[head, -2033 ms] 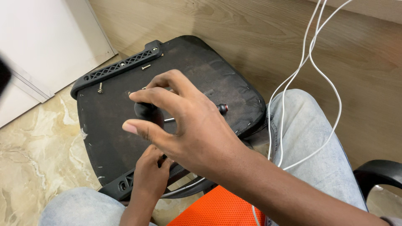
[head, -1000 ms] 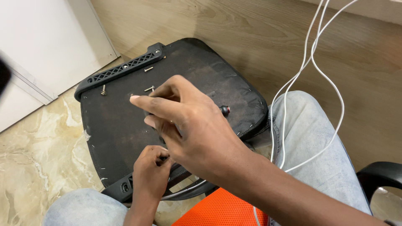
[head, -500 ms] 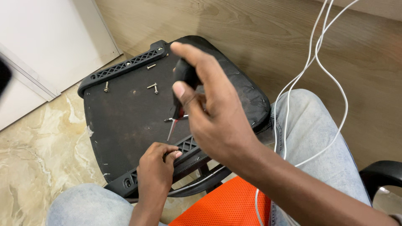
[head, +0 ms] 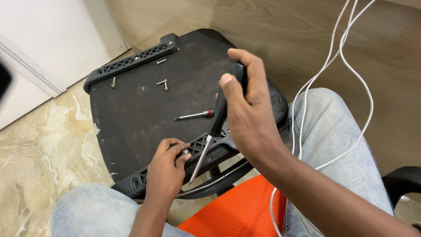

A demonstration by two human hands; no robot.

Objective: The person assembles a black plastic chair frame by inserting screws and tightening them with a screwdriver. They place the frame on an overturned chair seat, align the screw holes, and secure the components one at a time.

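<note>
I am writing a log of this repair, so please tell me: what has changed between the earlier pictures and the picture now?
The right hand, which lay spread low over the black seat panel, has risen with a black-handled screwdriver in its grip, tip down toward the left hand. A second screwdriver now shows on the panel. The left hand stays at the near bracket; the loose screws lie as before.
</note>
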